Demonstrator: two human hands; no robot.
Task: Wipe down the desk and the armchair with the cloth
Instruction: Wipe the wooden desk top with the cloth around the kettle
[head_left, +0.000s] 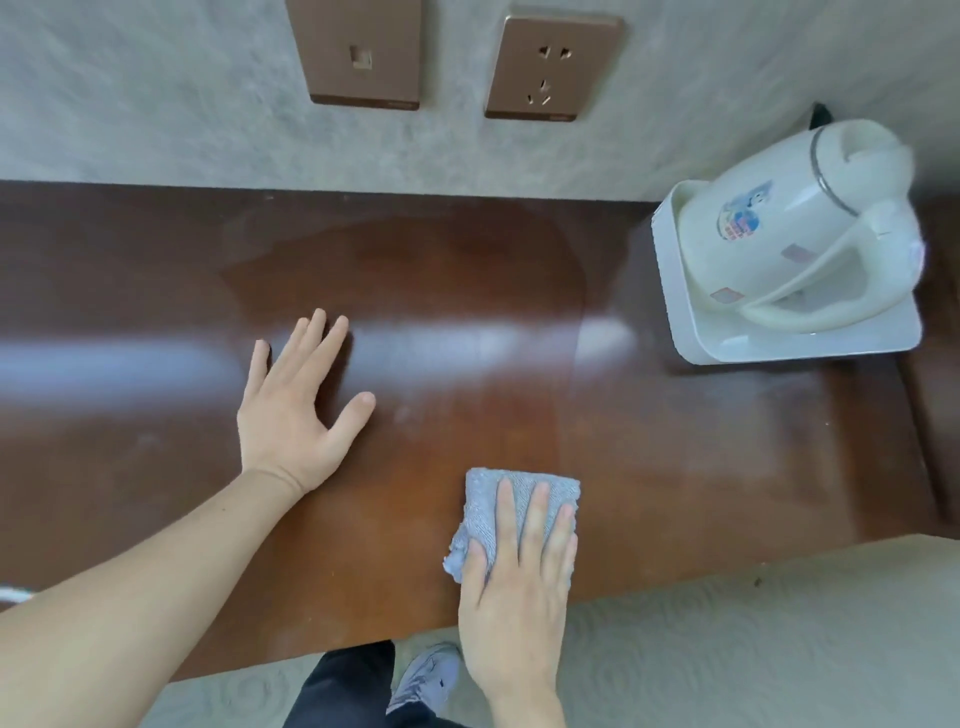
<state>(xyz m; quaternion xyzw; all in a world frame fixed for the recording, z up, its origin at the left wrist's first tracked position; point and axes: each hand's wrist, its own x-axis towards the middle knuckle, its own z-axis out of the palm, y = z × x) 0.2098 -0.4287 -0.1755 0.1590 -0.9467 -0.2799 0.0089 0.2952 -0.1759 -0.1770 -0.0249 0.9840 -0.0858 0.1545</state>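
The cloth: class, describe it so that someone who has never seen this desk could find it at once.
Start at the brown wooden desk and follow its near edge to the right hand, which presses flat on the cloth. It is small, folded, blue-grey and nubbly, the only soft thing on the desk; the white kettle and tray are hard and glossy.

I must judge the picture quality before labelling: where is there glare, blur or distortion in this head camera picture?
Head view: a pale band of glare crosses the desk beyond the left hand; the kettle at the right edge is smeared and stretched, its tray too; the wall sockets lean outward from wide-angle distortion; the right hand on the cloth is sharp.
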